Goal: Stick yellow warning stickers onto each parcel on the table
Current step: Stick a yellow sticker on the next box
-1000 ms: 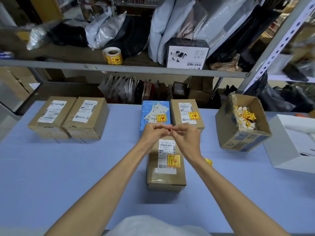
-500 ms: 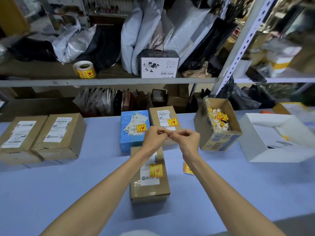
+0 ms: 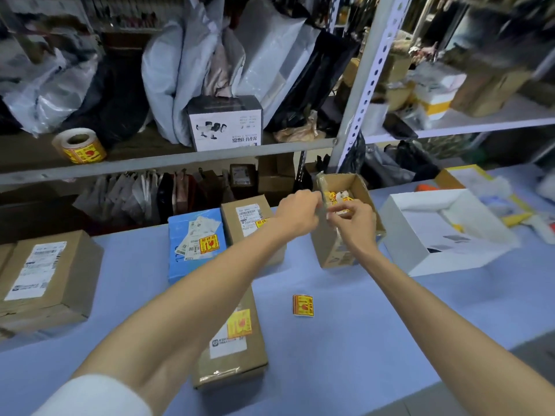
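Both my hands are raised at the open brown scrap box (image 3: 336,250), which holds crumpled yellow and white sticker scraps. My right hand (image 3: 353,219) pinches a small pale paper scrap over the box's opening. My left hand (image 3: 295,213) is curled shut at the box's left rim. Under my left forearm lies a brown parcel (image 3: 240,364) with a yellow warning sticker (image 3: 239,324). A blue parcel (image 3: 183,265) and a brown parcel (image 3: 240,217) behind it also carry yellow stickers. A brown parcel (image 3: 45,283) at the left shows only a white label.
A loose yellow sticker (image 3: 303,305) lies on the blue table (image 3: 360,325). A sticker roll (image 3: 79,145) sits on the shelf at the back left. An open white box (image 3: 444,235) stands at the right. Bags and boxes crowd the shelves behind.
Both hands have moved from above the near parcel up and to the right, to the scrap box. My view has turned to the right.
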Available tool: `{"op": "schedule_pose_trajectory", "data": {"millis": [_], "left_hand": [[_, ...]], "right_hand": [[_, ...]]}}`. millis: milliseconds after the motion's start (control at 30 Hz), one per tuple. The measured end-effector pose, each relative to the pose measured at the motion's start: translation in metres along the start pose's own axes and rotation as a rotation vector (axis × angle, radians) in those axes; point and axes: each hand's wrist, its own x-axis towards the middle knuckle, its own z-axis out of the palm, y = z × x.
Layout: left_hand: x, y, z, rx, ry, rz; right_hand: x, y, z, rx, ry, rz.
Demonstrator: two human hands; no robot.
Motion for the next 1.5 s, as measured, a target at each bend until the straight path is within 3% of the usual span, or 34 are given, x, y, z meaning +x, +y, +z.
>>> {"op": "schedule_pose_trajectory", "data": {"millis": [267,400,567,667,833,933,1033,1133,1300,1400,1500], "left_hand": [[0.049,0.007,0.01,0.184,-0.106,-0.009],[0.053,0.002,0.017,0.134,-0.133,-0.035],[0.02,-0.034,0.025,-0.007,-0.125,-0.15],[-0.021,-0.068,0.028,-0.093,-0.081,-0.28],[-0.107,-0.109,0.03,-0.183,0.028,-0.483],[-0.161,-0.124,0.047,-0.174,0.124,-0.624],[-0.204,-0.128,0.071,-0.249,0.129,-0.897],[-0.224,-0.135,0.09,-0.54,0.06,-1.089],[-0.247,-0.141,0.1,-0.75,0.095,-1.023],[-0.269,-0.143,0.105,-0.904,0.121,-1.039],[-0.295,-0.159,0.1,-0.894,0.205,-1.134]], "right_hand": [[0.065,0.037,-0.012,-0.206,-0.073,0.07],[0.064,0.05,-0.011,-0.185,-0.081,0.136],[0.039,0.033,0.005,-0.164,-0.123,0.061],[0.016,0.015,0.036,-0.13,-0.266,-0.018],[-0.045,-0.002,0.094,-0.164,-0.536,-0.002],[-0.086,0.005,0.118,-0.184,-0.706,0.06],[-0.122,0.018,0.134,-0.143,-0.85,0.174],[-0.14,0.031,0.14,-0.091,-0.788,0.225],[-0.166,0.039,0.144,-0.07,-0.619,0.162],[-0.186,0.032,0.149,-0.109,-0.63,0.18],[-0.21,0.013,0.157,0.018,-0.708,0.265]]}}
